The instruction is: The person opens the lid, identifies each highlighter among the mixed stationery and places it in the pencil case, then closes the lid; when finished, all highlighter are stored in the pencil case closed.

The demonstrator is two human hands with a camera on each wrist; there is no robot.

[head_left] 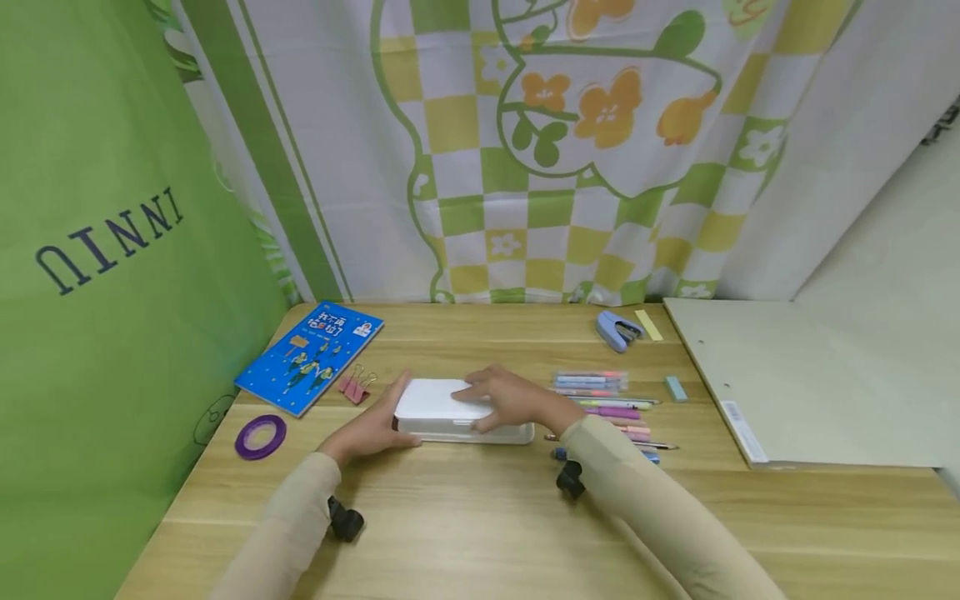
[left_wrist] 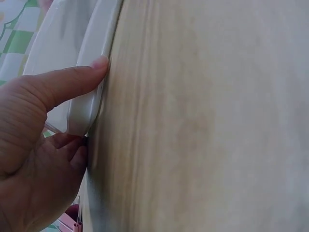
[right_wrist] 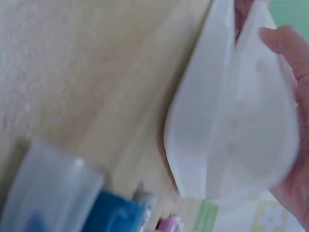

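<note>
A white rectangular case lies flat on the wooden table, near its middle. My left hand grips the case's left end; in the left wrist view its thumb lies along the case's front edge, with the other fingers curled behind the corner. My right hand rests on top of the case, fingers spread over the lid and thumb at the front side. The right wrist view shows the case close up and blurred, with a seam between lid and base and a fingertip at the rim.
Several coloured pens lie just right of the case. A blue stapler, a small eraser and a grey board are further right. Left of the case are pink binder clips, a blue book and a purple tape roll.
</note>
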